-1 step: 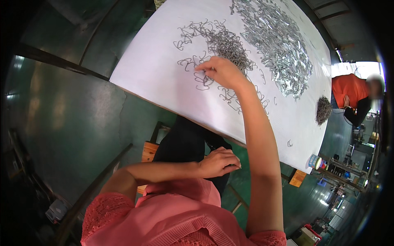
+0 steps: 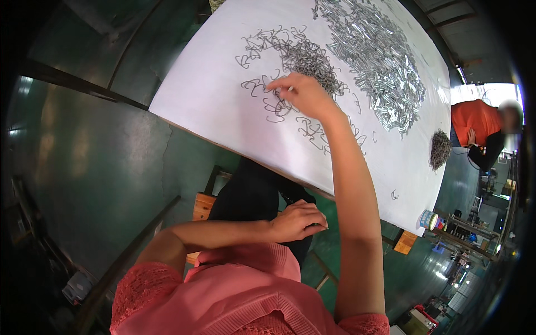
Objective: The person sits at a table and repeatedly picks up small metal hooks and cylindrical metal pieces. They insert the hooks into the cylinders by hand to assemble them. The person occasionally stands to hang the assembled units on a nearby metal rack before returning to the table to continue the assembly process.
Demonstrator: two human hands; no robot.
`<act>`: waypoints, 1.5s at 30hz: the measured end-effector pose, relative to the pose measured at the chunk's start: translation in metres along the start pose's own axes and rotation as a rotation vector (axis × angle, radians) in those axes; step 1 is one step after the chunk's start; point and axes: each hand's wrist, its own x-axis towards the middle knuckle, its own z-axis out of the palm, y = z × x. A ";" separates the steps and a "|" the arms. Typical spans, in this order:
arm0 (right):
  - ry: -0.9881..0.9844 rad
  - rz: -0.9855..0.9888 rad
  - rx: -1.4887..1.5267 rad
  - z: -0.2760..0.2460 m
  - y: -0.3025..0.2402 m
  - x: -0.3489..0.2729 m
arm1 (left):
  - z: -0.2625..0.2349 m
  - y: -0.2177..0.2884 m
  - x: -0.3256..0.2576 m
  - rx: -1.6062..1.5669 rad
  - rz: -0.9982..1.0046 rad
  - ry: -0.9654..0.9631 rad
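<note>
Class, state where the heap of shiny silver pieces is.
In the head view, the shiny silver heap lies on the white table at upper right, just right of the bent wires.

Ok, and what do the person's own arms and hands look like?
The left hand and right hand wear no gloves; no watch or bracelet shows. The left sleeve and right sleeve are short, coral-pink, with a lacy, openwork texture.
</note>
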 end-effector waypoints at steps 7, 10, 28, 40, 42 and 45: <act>0.086 0.148 -0.178 -0.009 0.026 -0.020 | 0.002 0.002 0.000 0.013 -0.011 -0.006; 0.029 0.185 -0.228 -0.003 0.024 -0.027 | 0.000 0.003 0.000 0.010 -0.016 -0.015; 0.258 0.153 -0.144 -0.001 0.029 -0.028 | 0.001 0.006 0.001 0.020 -0.002 -0.018; 0.265 0.268 -0.252 0.008 0.032 -0.022 | -0.002 0.005 0.002 0.020 0.010 -0.014; 0.216 0.393 -0.238 0.013 0.022 -0.010 | -0.002 0.005 0.002 0.023 0.003 -0.022; 0.217 0.334 -0.441 0.031 0.032 -0.001 | -0.001 0.008 0.003 0.010 0.004 -0.008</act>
